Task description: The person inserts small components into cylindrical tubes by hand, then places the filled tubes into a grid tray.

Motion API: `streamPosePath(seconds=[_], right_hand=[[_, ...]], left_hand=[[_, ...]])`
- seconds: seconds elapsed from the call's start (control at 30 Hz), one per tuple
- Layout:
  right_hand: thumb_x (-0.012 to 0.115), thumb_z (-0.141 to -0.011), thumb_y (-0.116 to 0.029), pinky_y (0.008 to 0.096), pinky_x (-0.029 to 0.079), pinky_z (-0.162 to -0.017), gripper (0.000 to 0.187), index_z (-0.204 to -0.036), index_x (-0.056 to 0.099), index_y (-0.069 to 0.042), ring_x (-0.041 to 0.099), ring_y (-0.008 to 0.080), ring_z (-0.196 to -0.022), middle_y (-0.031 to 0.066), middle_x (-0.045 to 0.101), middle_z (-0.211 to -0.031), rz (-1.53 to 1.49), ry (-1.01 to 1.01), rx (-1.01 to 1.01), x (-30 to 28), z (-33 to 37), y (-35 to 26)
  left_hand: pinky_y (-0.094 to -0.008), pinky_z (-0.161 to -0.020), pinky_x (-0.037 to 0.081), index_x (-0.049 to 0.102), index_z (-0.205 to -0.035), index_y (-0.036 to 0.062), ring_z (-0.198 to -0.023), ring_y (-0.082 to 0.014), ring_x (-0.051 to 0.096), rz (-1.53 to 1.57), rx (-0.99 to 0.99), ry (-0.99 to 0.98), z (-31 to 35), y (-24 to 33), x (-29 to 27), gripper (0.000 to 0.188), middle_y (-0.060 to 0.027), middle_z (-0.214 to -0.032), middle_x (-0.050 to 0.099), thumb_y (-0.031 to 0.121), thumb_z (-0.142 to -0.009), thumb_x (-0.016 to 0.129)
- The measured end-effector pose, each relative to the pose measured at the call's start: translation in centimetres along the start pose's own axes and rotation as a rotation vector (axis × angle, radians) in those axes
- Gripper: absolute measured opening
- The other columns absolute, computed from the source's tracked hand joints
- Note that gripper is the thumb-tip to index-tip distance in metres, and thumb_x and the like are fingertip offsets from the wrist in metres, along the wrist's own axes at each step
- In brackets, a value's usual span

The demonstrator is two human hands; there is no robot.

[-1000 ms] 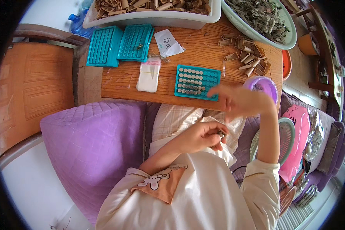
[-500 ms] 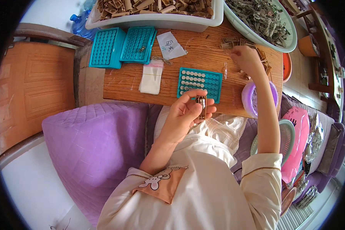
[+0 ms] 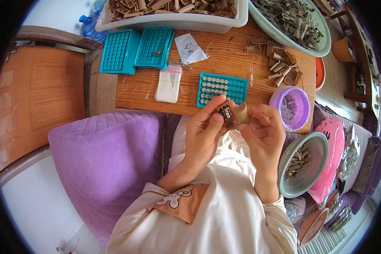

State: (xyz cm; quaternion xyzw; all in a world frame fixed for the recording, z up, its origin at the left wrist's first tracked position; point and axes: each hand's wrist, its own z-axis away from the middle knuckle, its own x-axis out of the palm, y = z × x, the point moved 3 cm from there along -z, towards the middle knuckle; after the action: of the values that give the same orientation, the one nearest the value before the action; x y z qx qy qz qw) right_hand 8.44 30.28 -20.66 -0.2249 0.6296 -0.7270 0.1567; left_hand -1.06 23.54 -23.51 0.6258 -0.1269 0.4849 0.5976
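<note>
Your left grip [image 3: 205, 130] has hold of a brown casing [image 3: 227, 115], right in the middle of the frame, tilted with its open side up and small shiny bits inside. Your right grip [image 3: 264, 131] is pinching a tan cover [image 3: 241, 114] just beside it, so close I can't tell if the two touch.

Both are around the front edge of the bench [image 3: 188, 109], and your left fingertips overlap the lower part of the blue-green tray [image 3: 237, 86], so it's tight there. The tray sits just back from that edge, white discs filling its left half. Wood shows on either side: a narrow strip toward the plastic bags [image 3: 168, 91] on the left, a wider one toward the purple tub [image 3: 305, 106], which crowds the front right corner. Behind the tub there's a loose heap of brown pieces [image 3: 279, 63], and the pale green basket [image 3: 324, 51] at upper right pokes out past the bench's right edge. White bin [image 3: 173, 20] along the top.

Writing-wise: the white paper [image 3: 190, 48] at upper centre has dark handwriting plus a greenish scribble, and the pink bag [image 3: 330, 144] at right carries dark lettering.
</note>
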Motion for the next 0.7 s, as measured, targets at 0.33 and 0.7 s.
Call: streamPosePath(seconds=[0.33,0.7], right_hand=[[0.058,-0.068,0.010,0.0258,0.044,-0.073,0.028,-0.094,0.052,0.001,0.054,0.0185,-0.085,0.0110,0.053,-0.094,0.248,0.060,-0.188,0.5,1.3,-0.7],[0.064,-0.062,0.006,0.0264,0.045,-0.064,0.026,-0.087,0.056,0.001,0.057,0.0194,-0.073,0.0105,0.058,-0.084,0.378,0.113,-0.179,0.1,1.5,0.0]], left_hand=[[-0.0282,-0.088,0.038,0.041,-0.115,-0.0018,-0.103,-0.0173,0.047,-0.120,0.054,-0.081,0.0,-0.4,0.3,0.040,-0.0138,-0.110,0.050,0.015,-0.081,0.053],[-0.0294,-0.087,0.039,0.041,-0.113,-0.0025,-0.103,-0.0194,0.046,-0.249,0.127,-0.115,0.5,-0.3,1.2,0.041,-0.0139,-0.108,0.050,0.017,-0.079,0.055]])
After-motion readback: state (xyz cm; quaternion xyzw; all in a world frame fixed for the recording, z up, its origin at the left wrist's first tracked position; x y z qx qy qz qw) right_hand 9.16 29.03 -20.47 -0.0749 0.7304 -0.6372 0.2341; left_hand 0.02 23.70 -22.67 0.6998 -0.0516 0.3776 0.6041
